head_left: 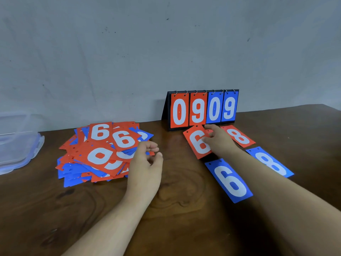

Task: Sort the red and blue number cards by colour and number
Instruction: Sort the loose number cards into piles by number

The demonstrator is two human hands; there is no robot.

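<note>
We lay out matching cards
Our right hand [218,143] fingers press the red 6 card [197,143] flat to start its row; left hand [145,163] fingers curl apart, empty, beside the pile [99,154]

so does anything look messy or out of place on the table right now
Nothing is damaged. The unsorted pile left of the scoreboard is a jumble, red and blue mixed at all angles. The red 6 under the right hand lies tilted, not square with the red 8 beside it.
</note>
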